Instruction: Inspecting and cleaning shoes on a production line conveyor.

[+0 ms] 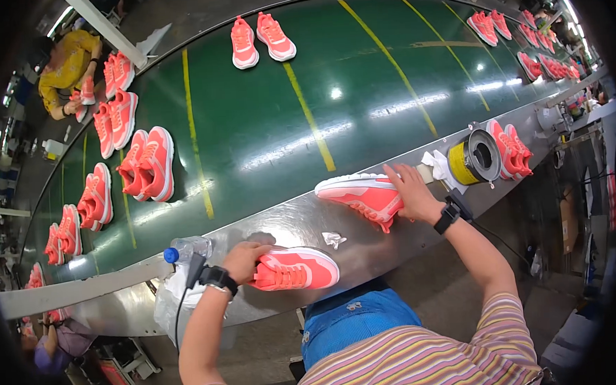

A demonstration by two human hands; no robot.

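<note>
My left hand [244, 261] is closed around the heel of a coral-pink sneaker [299, 270], which lies on its side on the metal ledge, toe to the right. Farther right, my right hand [412, 192] grips the heel end of a second coral sneaker [364, 198]. That shoe also rests on its side, white sole toward the belt and toe to the left. Between the two shoes is a small crumpled white scrap [334, 240]. Both wrists wear black bands with a device and cable.
A green conveyor belt [249, 126] with yellow lines carries several pairs of coral sneakers. On the ledge stand a yellow-labelled tin [464, 163], white tissue [437, 166], another sneaker pair [508, 150] and a blue-capped bottle [189, 246]. A co-worker in yellow [68, 65] handles shoes at far left.
</note>
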